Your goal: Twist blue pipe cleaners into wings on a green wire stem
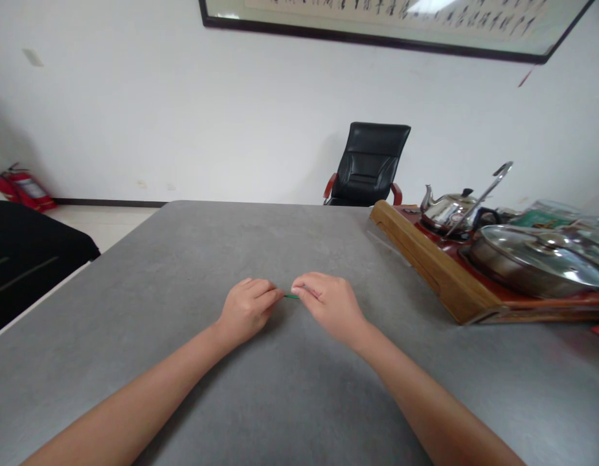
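Observation:
Over the middle of the grey table [221,239], my left hand [248,307] and my right hand [331,304] face each other a short way apart. A thin green strand [292,296] spans the small gap between their fingertips. Each hand is closed in a pinch on one end of it. Most of the strand is hidden by the fingers, and I cannot tell its exact kind.
A wooden tea tray [425,265] on the right bears a steel kettle [449,208] and a lidded pan [527,259]. A ladle handle [484,194] sticks up between them. A black office chair [370,158] stands beyond the far edge. Fire extinguishers [27,188] lie far left.

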A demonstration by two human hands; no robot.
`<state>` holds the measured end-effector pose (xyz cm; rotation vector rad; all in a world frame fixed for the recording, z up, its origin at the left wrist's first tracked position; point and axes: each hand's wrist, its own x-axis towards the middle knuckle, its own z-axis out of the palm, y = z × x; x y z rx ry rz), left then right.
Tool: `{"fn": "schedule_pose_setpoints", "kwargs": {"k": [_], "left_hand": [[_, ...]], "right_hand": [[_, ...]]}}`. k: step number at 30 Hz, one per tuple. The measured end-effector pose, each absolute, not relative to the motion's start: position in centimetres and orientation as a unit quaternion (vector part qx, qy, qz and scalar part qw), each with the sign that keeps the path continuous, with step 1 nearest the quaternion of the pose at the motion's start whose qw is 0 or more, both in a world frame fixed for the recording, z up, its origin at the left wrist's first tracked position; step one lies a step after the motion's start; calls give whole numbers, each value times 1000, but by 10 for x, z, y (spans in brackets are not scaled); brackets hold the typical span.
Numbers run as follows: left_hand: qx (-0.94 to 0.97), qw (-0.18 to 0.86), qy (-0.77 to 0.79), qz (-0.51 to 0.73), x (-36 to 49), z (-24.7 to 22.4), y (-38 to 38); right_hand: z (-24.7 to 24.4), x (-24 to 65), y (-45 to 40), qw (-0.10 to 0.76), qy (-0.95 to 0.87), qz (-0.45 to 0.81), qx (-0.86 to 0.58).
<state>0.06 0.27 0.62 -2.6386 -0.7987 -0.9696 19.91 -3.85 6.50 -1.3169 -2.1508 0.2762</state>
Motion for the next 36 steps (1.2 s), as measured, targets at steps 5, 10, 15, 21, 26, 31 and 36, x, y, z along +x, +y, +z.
{"fn": "schedule_pose_setpoints", "kwargs": {"k": [5, 10, 15, 21, 26, 31, 36], "left_hand": [[-881, 60, -324, -340, -2, 2, 1], [-854, -13, -386, -349, 0, 4, -1], [-835, -131, -381, -375, 4, 9, 0], [-818, -201, -372, -390, 8, 16, -3], [-788, -240, -393, -409, 9, 22, -6], [-707, -315, -449, -447, 3, 23, 5], [-660, -343, -476, -469, -4, 32, 12]], "right_hand": [[66, 188, -52, 222, -834, 36, -504], [51, 180, -53, 143, -843, -14, -519], [33, 181, -46, 139, -831, -16, -539], [25, 183, -42, 157, -823, -3, -545], [23, 179, -42, 180, -825, 16, -535], [29, 193, -50, 217, -807, 110, -539], [21, 238, -68, 208, -783, 136, -570]]}}
